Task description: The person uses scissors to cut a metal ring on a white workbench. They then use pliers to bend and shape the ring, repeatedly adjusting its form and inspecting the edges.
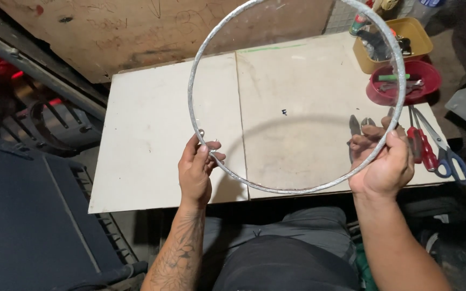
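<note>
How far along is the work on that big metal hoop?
Done, by the look of it: the hoop is already bent into a closed, fairly even circle. In hand: the left hand and right hand each grip its lower rim, holding it above the table. Left: unclear; the scissors and red-handled tools lie unused beside it.

workshop: bench [152, 161] w/ tool tubs [424, 40]

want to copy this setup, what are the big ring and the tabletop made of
The ring, held by the left hand and right hand, looks like metal: dull mottled silver-grey, thin and rigid. The tabletop seems to be pale unpainted board, matte and scuffed, in two panels with a seam.
</note>
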